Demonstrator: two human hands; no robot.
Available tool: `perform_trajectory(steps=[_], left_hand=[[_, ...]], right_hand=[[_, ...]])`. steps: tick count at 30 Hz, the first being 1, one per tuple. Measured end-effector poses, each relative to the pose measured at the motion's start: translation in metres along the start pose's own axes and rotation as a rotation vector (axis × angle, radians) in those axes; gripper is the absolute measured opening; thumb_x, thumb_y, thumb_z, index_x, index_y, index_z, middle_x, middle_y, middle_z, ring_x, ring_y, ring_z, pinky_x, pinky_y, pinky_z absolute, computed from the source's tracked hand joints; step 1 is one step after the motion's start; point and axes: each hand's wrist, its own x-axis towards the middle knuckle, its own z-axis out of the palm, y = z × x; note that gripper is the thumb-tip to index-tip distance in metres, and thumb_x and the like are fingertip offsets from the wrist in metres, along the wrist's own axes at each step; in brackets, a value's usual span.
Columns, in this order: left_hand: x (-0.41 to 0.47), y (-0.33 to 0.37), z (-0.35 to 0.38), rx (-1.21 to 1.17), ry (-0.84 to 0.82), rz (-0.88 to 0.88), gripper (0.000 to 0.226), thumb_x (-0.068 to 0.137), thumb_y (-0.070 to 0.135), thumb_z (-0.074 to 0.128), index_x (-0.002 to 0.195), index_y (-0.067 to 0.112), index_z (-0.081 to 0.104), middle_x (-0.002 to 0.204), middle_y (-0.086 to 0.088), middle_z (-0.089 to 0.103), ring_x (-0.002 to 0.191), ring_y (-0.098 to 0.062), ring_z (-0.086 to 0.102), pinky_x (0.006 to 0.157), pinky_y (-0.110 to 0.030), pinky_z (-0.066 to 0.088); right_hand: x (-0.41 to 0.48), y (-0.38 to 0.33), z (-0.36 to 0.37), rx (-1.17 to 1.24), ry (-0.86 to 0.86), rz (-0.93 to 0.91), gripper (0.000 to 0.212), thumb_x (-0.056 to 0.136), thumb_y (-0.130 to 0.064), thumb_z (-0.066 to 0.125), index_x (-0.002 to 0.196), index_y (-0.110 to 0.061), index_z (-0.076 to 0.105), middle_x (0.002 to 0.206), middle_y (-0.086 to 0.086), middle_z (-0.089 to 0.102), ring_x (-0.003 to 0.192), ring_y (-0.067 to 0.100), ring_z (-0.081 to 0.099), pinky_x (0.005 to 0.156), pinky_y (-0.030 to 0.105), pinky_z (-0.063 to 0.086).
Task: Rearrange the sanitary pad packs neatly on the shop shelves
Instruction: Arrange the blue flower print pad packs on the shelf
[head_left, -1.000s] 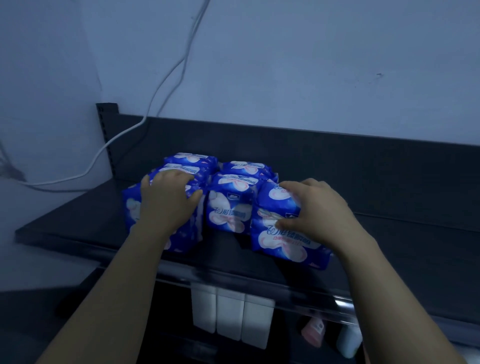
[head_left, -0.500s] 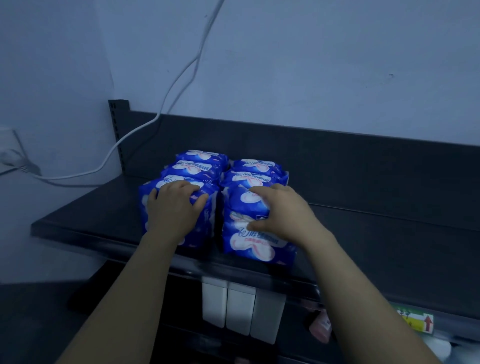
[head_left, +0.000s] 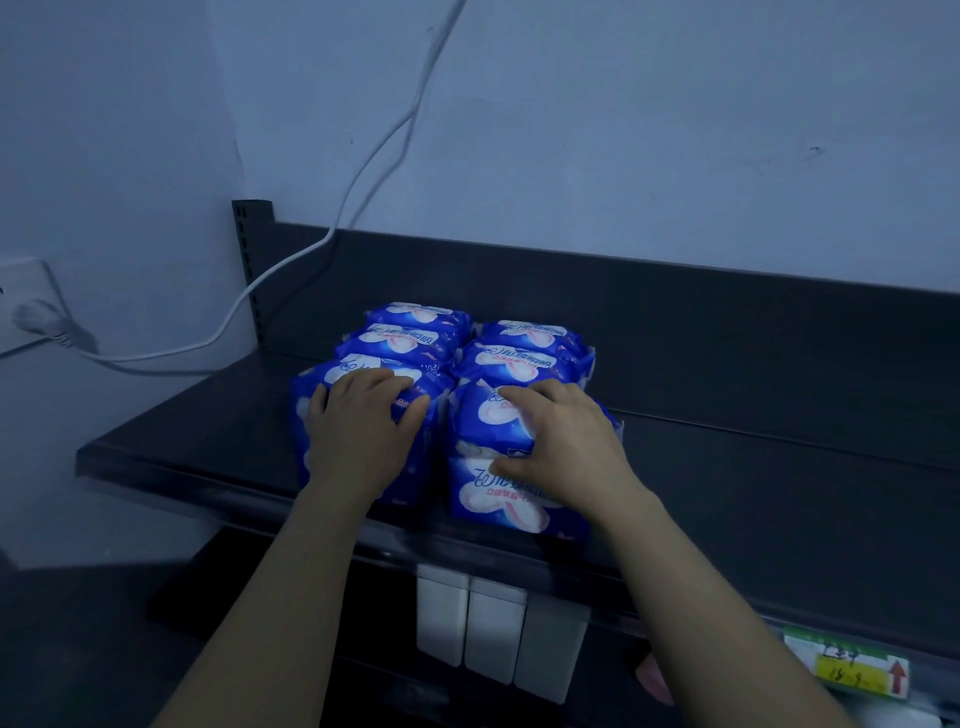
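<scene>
Left hand and right hand clasp the front packs in curled fingers, seemingly squaring rows; next, probably an even push.

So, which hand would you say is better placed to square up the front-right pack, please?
Right. The right hand lies over the front-right pack, fingers curled over its top, while the left hand holds the front-left pack across the gap.
</scene>
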Motion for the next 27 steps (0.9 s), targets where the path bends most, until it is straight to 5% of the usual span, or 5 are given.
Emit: perform_trajectory(steps=[19,27], left_hand=[[-0.011,0.004,-0.022,0.037,0.014,0.047,0.041,0.092,0.046,0.052,0.123,0.022,0.063,0.133,0.001,0.057,0.128,-0.022,0.046,0.108,-0.055,0.029],[-0.059,0.026,-0.046,-0.047,0.015,0.11,0.047,0.083,0.047,0.052,0.112,0.015,0.069,0.115,-0.006,0.069,0.104,-0.03,0.063,0.091,-0.049,0.046]], right_hand=[[-0.01,-0.004,-0.005,0.02,-0.016,0.054,0.087,0.071,-0.065,0.069,0.144,-0.031,0.038,0.149,0.002,0.036,0.137,0.022,0.031,0.115,0.036,0.022],[-0.066,-0.013,-0.025,0.11,0.122,0.071,0.058,0.082,-0.037,0.071,0.134,-0.019,0.054,0.132,0.002,0.056,0.124,0.023,0.047,0.106,0.032,0.032]])
